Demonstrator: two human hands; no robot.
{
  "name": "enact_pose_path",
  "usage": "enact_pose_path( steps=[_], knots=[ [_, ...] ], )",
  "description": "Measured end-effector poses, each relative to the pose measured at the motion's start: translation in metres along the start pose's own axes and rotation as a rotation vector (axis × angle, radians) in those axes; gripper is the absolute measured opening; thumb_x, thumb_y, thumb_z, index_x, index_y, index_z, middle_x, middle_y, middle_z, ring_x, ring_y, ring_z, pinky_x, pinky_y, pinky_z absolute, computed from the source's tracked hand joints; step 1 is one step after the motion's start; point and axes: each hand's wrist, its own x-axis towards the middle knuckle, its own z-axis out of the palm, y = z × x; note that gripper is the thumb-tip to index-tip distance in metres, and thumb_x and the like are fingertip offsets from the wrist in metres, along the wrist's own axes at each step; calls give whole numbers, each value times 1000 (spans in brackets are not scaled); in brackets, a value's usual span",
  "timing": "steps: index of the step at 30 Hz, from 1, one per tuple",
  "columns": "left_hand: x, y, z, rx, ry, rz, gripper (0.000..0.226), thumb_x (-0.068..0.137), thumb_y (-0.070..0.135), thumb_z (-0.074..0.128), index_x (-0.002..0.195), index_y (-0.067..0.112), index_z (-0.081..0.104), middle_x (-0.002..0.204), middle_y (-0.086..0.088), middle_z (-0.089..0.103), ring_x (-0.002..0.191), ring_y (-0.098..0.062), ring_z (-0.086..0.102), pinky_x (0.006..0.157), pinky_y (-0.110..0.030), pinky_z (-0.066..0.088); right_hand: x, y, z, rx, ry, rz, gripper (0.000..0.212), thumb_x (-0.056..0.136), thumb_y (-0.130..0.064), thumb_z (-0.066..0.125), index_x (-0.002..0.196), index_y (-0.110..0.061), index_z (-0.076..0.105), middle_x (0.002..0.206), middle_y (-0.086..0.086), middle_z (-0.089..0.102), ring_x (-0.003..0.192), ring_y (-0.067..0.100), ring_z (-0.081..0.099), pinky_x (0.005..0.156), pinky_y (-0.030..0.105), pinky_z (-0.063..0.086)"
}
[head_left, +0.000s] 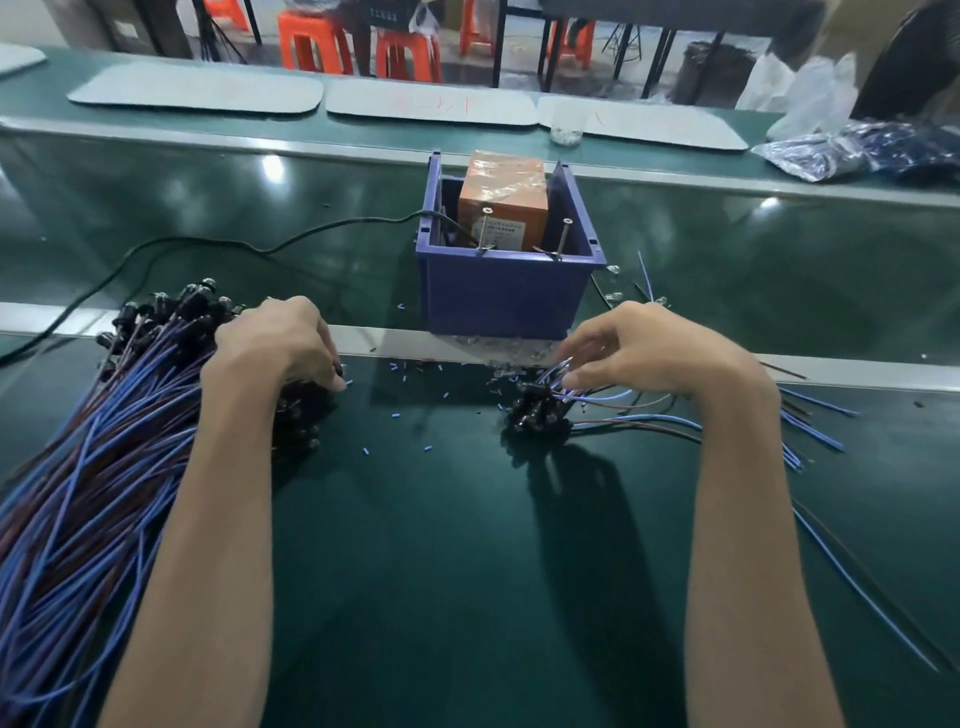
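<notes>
Gripping black ends of the big wire bundle at 9 o'clock with left hand. Pinching leads of the small bundle at 3 o'clock with right hand, below blue bin at 12. Likely to snag tangled strands and drag neighbours across the desk if tugged sharply.
</notes>
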Motion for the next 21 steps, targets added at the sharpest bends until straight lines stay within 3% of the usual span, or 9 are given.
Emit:
enact_pose_path(
  steps=[3, 5, 9, 11, 14, 17, 19, 21],
  knots=[
    [-6, 2, -14, -61, -1, 98, 17, 65, 30, 86, 72, 29, 70, 91, -1, 71, 95, -26, 63, 91, -38, 50, -5, -5, -1, -26, 3, -31, 24, 79, -34, 75, 101, -27, 73, 88, -13, 72, 91, 6, 66, 89, 28, 50],
    [-17, 8, -26, -162, 40, 238, 14, 69, 30, 84, 72, 30, 70, 83, 7, 72, 90, -19, 66, 92, -37, 51, -8, -11, -3, 47, 37, -94, 24, 78, -37, 75, 101, -29, 72, 88, -14, 73, 87, 2, 65, 82, 22, 48],
    [-57, 41, -43, -626, 151, 662, 13, 75, 26, 81, 83, 28, 72, 80, 9, 74, 80, -13, 69, 83, -31, 56, -16, -28, -4, 421, -12, -301, 39, 76, -26, 77, 113, -26, 66, 100, -9, 73, 87, 4, 68, 84, 18, 52],
    [-77, 63, -43, -825, 151, 831, 15, 77, 22, 78, 88, 27, 70, 85, 8, 74, 80, -10, 69, 79, -26, 58, -16, -37, 1, 494, -77, -382, 42, 77, -19, 78, 115, -26, 63, 107, -7, 71, 92, 9, 68, 88, 22, 53],
    [-95, 94, -30, -1070, 128, 910, 18, 79, 9, 75, 88, 23, 67, 86, 6, 73, 77, -4, 67, 73, -19, 54, -12, -49, 15, 578, -110, -453, 16, 84, -5, 69, 91, -19, 66, 88, -4, 71, 83, 15, 66, 83, 29, 55],
    [-105, 116, -16, -1261, 226, 823, 17, 85, 8, 70, 97, 18, 65, 93, -1, 70, 83, -5, 67, 79, -20, 52, -8, -50, 20, 707, 130, -381, 19, 90, 8, 54, 82, -3, 67, 70, -2, 70, 67, 7, 65, 67, 22, 55],
    [-109, 123, -10, -1327, 312, 811, 12, 87, 14, 67, 97, 19, 64, 92, 1, 69, 83, -8, 67, 78, -26, 54, -5, -49, 17, 668, 339, -379, 16, 93, 3, 54, 94, 11, 67, 83, 14, 71, 74, 15, 67, 72, 31, 57],
    [-109, 124, -8, -1260, 457, 851, 12, 87, 13, 63, 97, 20, 62, 94, 1, 67, 83, -7, 65, 76, -24, 53, -5, -51, 12, 722, 476, -419, 20, 95, 0, 53, 99, 13, 66, 89, 25, 69, 73, 16, 68, 67, 28, 56]
  ],
)
